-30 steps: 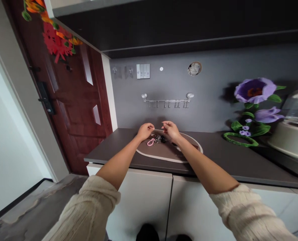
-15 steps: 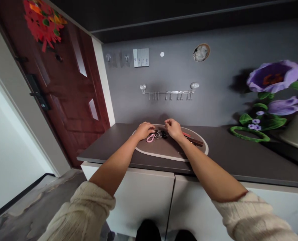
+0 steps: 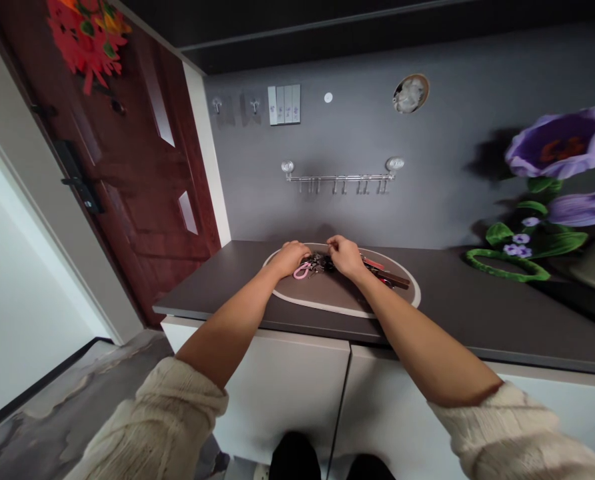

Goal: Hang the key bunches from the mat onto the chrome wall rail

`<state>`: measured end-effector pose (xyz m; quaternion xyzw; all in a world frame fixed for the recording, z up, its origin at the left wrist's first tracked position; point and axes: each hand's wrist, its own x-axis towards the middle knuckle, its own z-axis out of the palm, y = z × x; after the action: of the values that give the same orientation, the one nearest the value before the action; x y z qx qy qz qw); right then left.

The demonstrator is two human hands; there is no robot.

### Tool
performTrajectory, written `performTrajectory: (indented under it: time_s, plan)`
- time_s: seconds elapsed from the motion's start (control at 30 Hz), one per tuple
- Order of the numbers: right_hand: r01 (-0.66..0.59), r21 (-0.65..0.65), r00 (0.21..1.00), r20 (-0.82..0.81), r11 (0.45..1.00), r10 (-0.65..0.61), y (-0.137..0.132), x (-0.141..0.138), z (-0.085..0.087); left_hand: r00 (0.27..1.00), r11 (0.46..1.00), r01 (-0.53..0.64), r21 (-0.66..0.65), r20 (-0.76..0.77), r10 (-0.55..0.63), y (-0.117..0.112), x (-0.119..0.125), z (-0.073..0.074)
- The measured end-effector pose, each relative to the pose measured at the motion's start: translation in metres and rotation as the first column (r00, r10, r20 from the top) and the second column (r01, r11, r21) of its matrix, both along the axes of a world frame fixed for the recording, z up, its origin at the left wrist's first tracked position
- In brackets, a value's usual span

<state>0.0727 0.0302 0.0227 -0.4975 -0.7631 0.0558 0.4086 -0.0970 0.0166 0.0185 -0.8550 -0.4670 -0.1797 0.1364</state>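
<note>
On an oval brown mat (image 3: 322,297) with a pale rim lies a bunch of keys (image 3: 319,264), small dark and metal pieces tangled together. A pink loop (image 3: 302,271) sits at the bunch's left side. My left hand (image 3: 291,257) bends over that side, its fingers closed on the edge of the bunch. To the right, my right hand (image 3: 345,256) is closed, thumb and fingers pressed together just above the mat; what they pinch is hidden. Beside my right wrist lie a red strip (image 3: 374,263) and a dark brown strip-shaped thing (image 3: 395,280).
A clear rail with several hooks (image 3: 340,178) is fixed on the grey wall behind the mat. Purple artificial flowers (image 3: 560,150) stand at the right of the dark counter (image 3: 457,307). The dark red door (image 3: 142,167) is at the left.
The view has shifted slightly. My left fingers have drawn in over the bunch's edge. My right hand stays closed in nearly the same place.
</note>
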Motion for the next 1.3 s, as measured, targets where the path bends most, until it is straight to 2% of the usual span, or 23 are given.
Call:
performTrajectory:
  time_s: [0.13,0.27,0.37,0.53,0.83,1.03,1.3]
  plan:
    - [0.002,-0.007,1.000,0.015,1.000,-0.002,-0.001,0.000,0.001,0.995,0.994,-0.086,0.065,0.051,0.082,-0.003,0.001,0.002]
    - [-0.003,-0.005,0.999,0.033,1.000,0.003,-0.002,-0.001,0.001,0.971,0.982,-0.174,0.077,0.180,0.157,-0.002,0.000,0.003]
    - [-0.009,-0.004,0.999,0.039,1.000,0.009,-0.002,-0.002,0.001,0.945,0.977,-0.199,0.074,0.280,0.171,0.000,-0.001,0.004]
    - [-0.052,0.017,0.999,0.000,0.999,0.052,-0.006,-0.005,0.003,0.911,0.979,-0.186,0.086,0.389,0.139,0.006,-0.002,0.003]
    - [-0.212,0.099,0.974,-0.062,0.972,0.219,-0.010,-0.012,0.002,0.854,0.981,-0.168,0.098,0.512,0.095,0.006,0.000,0.008]
    - [-0.226,0.187,0.969,-0.060,0.956,0.241,-0.010,-0.018,0.000,0.857,0.984,-0.140,0.110,0.511,0.064,0.002,0.004,0.011]
    - [-0.228,0.222,0.967,-0.065,0.948,0.247,-0.008,-0.016,-0.001,0.857,0.989,-0.091,0.116,0.515,0.019,0.002,0.005,0.011]
